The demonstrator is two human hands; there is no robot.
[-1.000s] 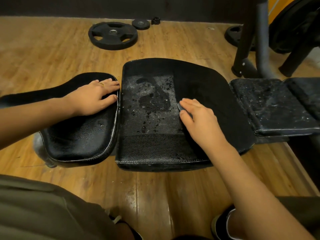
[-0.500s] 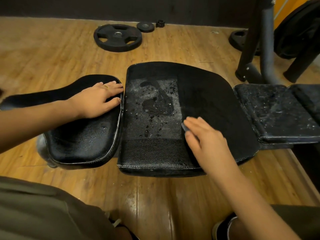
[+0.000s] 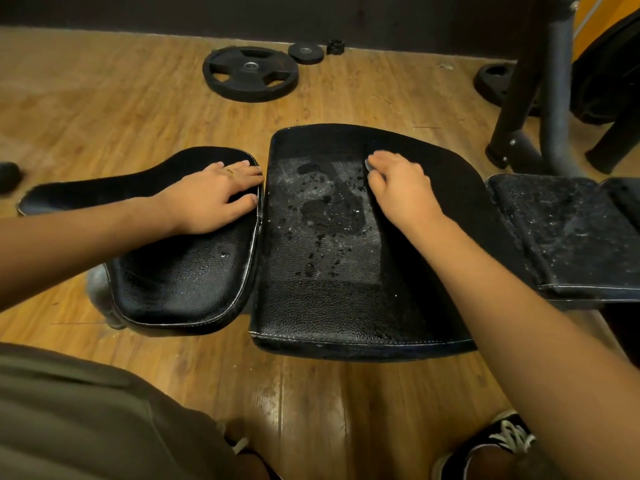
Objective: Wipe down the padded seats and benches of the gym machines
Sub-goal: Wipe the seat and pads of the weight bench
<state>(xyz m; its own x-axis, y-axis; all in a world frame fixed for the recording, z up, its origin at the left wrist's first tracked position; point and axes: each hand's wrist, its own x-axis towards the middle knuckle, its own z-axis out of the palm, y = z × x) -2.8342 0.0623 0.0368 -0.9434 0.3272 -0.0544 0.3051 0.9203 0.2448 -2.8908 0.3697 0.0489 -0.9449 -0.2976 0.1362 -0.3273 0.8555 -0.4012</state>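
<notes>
Middle pad [image 3: 329, 306]: sits at centre of view, black, grained, with a stitched front edge. Carries a pale, dull rectangle on its left half, with dark wet blotches and droplets inside it. Looks darker and more even on its right half.

Right hand [image 3: 398, 192]: reaches in from lower right and lies on the far part of the middle pad, at the right border of the pale rectangle. Bends its fingers down over a small grey cloth [image 3: 367, 164] and presses it to the pad.

Small grey cloth: shows only as a sliver past the fingertips; full shape not readable.

Left hand [image 3: 211, 195]: lies palm down on the far right part of the left pad [image 3: 180, 282], fingers straight and close together, tips at the pad's right edge just beside the gap to the middle pad. Holds nothing. Wears a ring [image 3: 230, 172].

Left pad: rounded, black, glossy, narrowing to a tail toward the left. Bears a few droplets near its middle.

Right pad [image 3: 568, 237]: lies just beside the middle pad, speckled all over with white flecks.

Floor [image 3: 104, 109]: wood planks. Beyond the pads, flat and near the dark wall — large weight plate [image 3: 250, 73], small weight plate [image 3: 306, 53], collar [image 3: 335, 46].

Machine frame [image 3: 554, 98]: stands at upper right.

Shoe [image 3: 502, 441]: black with pale laces, at lower right.
</notes>
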